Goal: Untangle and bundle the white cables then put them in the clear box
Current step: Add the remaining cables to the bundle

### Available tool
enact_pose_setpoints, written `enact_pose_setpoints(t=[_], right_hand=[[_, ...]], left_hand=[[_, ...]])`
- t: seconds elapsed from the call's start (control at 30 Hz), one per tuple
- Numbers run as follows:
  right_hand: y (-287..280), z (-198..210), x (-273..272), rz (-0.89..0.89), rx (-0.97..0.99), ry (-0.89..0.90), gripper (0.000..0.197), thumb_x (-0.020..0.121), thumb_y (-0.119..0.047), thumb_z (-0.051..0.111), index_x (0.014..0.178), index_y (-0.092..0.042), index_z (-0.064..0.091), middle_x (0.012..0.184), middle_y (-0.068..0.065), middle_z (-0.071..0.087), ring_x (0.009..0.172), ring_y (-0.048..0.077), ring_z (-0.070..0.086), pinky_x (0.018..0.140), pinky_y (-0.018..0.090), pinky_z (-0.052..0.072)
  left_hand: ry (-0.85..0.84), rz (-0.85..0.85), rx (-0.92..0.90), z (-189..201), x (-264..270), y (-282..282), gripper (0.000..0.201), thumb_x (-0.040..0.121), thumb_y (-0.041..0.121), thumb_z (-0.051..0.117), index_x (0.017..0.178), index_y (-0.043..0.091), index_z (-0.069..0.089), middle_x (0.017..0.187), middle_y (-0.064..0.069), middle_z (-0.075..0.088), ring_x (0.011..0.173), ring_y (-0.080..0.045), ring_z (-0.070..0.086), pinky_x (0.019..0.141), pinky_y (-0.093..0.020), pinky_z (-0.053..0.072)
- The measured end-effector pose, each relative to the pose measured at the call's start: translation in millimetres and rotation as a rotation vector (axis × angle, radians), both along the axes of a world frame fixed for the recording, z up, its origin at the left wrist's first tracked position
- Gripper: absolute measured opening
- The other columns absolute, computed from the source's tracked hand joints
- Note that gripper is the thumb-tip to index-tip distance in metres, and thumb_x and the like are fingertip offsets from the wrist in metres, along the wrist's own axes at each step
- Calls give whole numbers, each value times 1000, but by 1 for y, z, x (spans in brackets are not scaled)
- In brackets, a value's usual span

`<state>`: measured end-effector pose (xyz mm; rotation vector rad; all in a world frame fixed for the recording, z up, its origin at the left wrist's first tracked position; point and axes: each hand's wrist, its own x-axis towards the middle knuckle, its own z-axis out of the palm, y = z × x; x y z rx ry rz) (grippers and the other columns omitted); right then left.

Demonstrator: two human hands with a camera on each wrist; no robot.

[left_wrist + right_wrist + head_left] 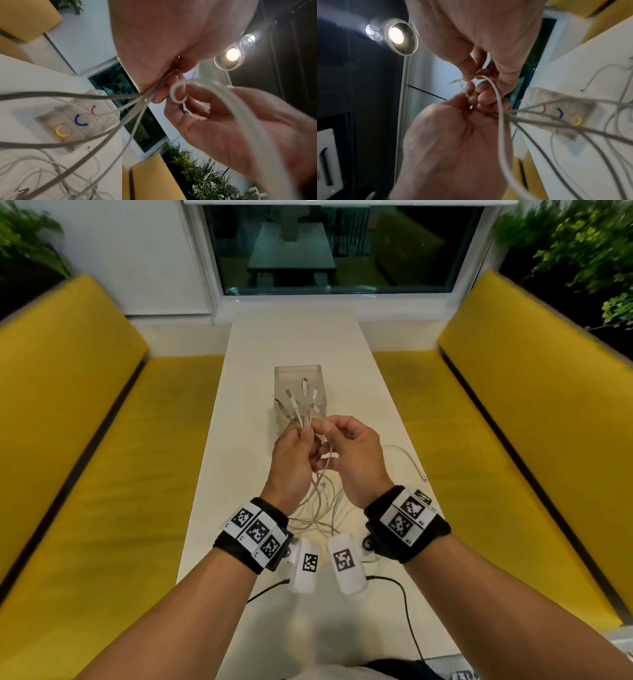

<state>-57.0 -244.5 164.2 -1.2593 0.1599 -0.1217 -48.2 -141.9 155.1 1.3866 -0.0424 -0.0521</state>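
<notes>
Over the middle of the white table (294, 337), my left hand (303, 440) grips a bunch of white cables (298, 409) near their plug ends, which fan out above the clear box (297, 371). The rest of the cables (318, 508) hang down in a tangle onto the table between my wrists. Just beside it, my right hand (327, 431) pinches a loop of one cable (178, 93) between thumb and fingers. In the right wrist view that loop (489, 81) arches over my left hand (453, 135). The box (51, 121) stands just beyond both hands.
Yellow, blue and red C-shaped clips (79, 120) lie inside the box. One cable end (419, 474) trails toward the table's right edge. Yellow benches (102, 474) flank the narrow table, a window (342, 251) is at its far end. Black leads (407, 604) run from the wrist cameras.
</notes>
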Motion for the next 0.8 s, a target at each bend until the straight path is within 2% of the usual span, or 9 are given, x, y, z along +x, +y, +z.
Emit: enact_pose_setpoints(t=[0.1, 0.2, 0.3, 0.4, 0.5, 0.57, 0.63, 0.73, 0.8], right_hand=[[5, 1, 2, -81, -10, 20, 9, 90, -7, 72, 91, -5, 63, 72, 8, 61, 59, 20, 55, 47, 32, 49], [4, 1, 2, -108, -54, 27, 18, 90, -7, 73, 86, -10, 55, 64, 2, 59, 51, 18, 54, 42, 27, 45], [-1, 0, 1, -27, -60, 49, 21, 93, -7, 69, 84, -9, 50, 61, 1, 57, 47, 19, 52, 39, 25, 40], [-13, 1, 2, 146, -29, 46, 17, 98, -9, 63, 90, -10, 49, 63, 7, 55, 48, 20, 50, 40, 26, 38], [-31, 2, 2, 316, 6, 51, 12, 98, -12, 63, 94, -11, 51, 61, 8, 51, 43, 15, 45, 39, 21, 30], [-41, 1, 3, 425, 30, 47, 14, 93, -18, 69, 95, -13, 56, 63, 8, 47, 40, 13, 42, 41, 20, 25], [-49, 1, 4, 496, 40, 43, 19, 87, -22, 73, 98, -13, 59, 63, 8, 47, 40, 12, 42, 42, 23, 23], [-60, -3, 5, 597, 67, 42, 19, 90, -10, 68, 106, -11, 58, 65, 9, 51, 41, 12, 43, 44, 26, 26], [-68, -12, 5, 638, 37, 94, 17, 91, -1, 63, 105, -9, 58, 65, 8, 55, 43, 12, 42, 45, 25, 31]], left_hand=[[-5, -5, 39, 1, -3, -3, 25, 109, 18, 35, 109, 8, 58, 78, -7, 58, 64, -11, 48, 51, -21, 41], [-8, -8, 1, 2, -5, -6, 29, 108, 23, 41, 111, -1, 57, 81, -15, 58, 63, -15, 46, 49, -25, 41], [-33, 28, -9, 3, -5, -6, 23, 106, 22, 48, 101, 2, 59, 71, -13, 50, 54, -14, 46, 45, -27, 41], [-59, -34, -63, 7, -7, -4, 17, 105, 17, 49, 94, 10, 61, 66, -14, 54, 48, -16, 46, 45, -30, 45], [-67, -65, -85, 7, -7, -2, 16, 102, 16, 56, 102, 2, 63, 58, 2, 53, 49, -13, 43, 54, -35, 40], [-59, -82, -134, 4, -8, -3, 31, 95, 21, 62, 110, -7, 61, 61, 3, 50, 51, -9, 38, 53, -30, 34], [-45, -102, -181, 3, -11, -5, 38, 90, 22, 62, 112, -9, 60, 59, 6, 49, 51, -8, 36, 52, -26, 32], [-52, -86, -253, 7, -11, -4, 18, 97, 17, 56, 96, 1, 64, 57, 6, 48, 50, -8, 35, 49, -25, 31], [-59, -13, -300, 12, -3, 5, 20, 103, 13, 48, 87, 8, 59, 55, 8, 47, 50, -9, 32, 48, -25, 31]])
